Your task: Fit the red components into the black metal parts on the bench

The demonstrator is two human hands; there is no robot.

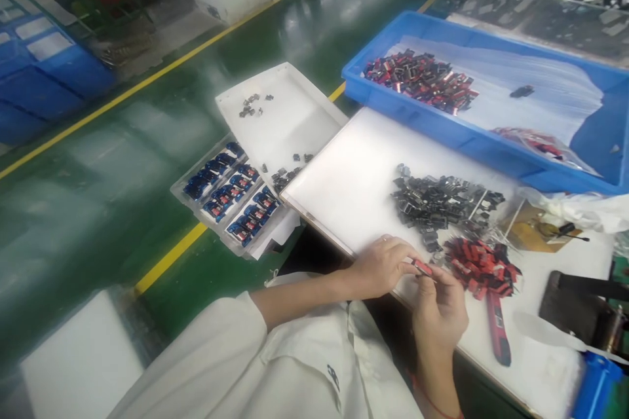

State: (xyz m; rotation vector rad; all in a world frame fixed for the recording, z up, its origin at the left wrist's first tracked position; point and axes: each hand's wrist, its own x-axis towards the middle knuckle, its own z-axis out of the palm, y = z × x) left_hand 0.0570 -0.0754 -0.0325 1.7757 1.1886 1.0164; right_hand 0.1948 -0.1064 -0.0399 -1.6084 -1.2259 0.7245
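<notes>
Person in a white smock [275, 366] working at the near edge of a white board [344, 183].

Left hand [378, 268]: fingers pressed together, tips on one end of a small red part [422, 267]. Right hand [439, 314]: fingertips pinched on the other end of it. The red part is held between both hands, just above the board, and close to a heap of red pieces [481, 267]. Exact grip on it partly hidden by the fingers. Red cord [435, 404] around right wrist.

On the board: a heap of dark metal parts [442, 200] just beyond the red heap, a red-handled tool [498, 334] lying near the right hand, and a small screwdriver [565, 230] farther off.

Beyond the board: a blue crate [373, 39] lined with plastic, holding a mass of red-and-black parts [422, 82]. To the left, a white tray [295, 111] with a few dark parts [250, 105], and a clear tray [226, 193] holding rows of blue-and-red units [248, 222]. Green floor with a yellow line [171, 255] below.
</notes>
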